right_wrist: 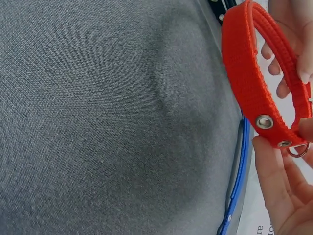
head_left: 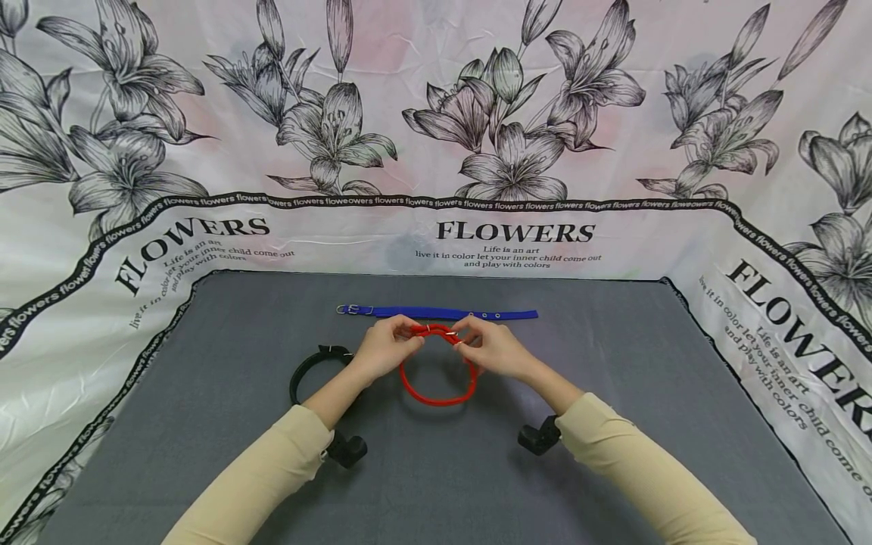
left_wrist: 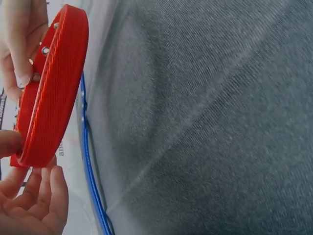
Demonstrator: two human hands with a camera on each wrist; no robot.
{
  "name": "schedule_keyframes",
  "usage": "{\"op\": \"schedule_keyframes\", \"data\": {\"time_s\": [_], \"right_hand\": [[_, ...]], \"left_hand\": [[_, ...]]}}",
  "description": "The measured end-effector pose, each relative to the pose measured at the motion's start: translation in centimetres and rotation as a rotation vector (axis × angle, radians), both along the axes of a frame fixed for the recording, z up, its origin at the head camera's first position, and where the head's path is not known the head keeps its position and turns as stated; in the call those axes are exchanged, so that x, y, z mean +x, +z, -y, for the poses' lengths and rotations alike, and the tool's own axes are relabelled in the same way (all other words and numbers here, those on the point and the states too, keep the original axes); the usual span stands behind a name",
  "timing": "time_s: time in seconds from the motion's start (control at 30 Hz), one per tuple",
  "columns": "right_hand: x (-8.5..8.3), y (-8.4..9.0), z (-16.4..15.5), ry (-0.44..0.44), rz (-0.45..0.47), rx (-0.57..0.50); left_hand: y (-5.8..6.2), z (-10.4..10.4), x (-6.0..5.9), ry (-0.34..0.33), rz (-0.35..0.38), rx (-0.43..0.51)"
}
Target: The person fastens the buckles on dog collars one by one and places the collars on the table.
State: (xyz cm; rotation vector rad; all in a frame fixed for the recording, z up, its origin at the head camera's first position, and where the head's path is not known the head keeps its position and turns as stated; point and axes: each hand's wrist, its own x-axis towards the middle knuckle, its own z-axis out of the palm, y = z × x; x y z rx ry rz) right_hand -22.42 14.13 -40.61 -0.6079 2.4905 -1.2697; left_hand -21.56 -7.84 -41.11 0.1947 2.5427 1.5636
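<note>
A red collar, bent into a loop, is held up over the grey tabletop by both hands. My left hand pinches its far side on the left, near the buckle part. On the right, my right hand pinches the strap by the overlap. Silver eyelets show along the red band in the left wrist view. A metal ring hangs beside the right fingers in the right wrist view. The buckle's exact fastening is partly covered by fingers.
Behind the hands a blue collar lies stretched out flat. A black collar, looped, stands left of the left hand and partly behind it. Flower-printed cloth borders the grey tabletop at the back and sides.
</note>
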Motion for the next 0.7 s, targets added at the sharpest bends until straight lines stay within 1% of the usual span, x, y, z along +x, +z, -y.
{"op": "schedule_keyframes", "data": {"time_s": [0.1,0.27,0.37,0.57,0.7], "right_hand": [[0.0,-0.3,0.1,0.007,-0.029,0.032],[-0.2,-0.8,0.4,0.000,-0.109,0.108],[-0.3,-1.2,0.5,-0.006,-0.142,0.135],[-0.6,-2.6,0.7,-0.021,-0.228,0.201],[-0.7,-3.2,0.9,-0.038,-0.241,0.234]], "left_hand": [[-0.1,0.2,0.0,-0.020,-0.045,-0.106],[-0.5,0.2,-0.1,-0.040,-0.093,-0.218],[-0.8,0.1,-0.2,-0.042,-0.110,-0.261],[-1.7,-0.2,-0.5,-0.029,-0.112,-0.305],[-2.3,-0.4,-0.5,-0.008,-0.115,-0.346]]}}
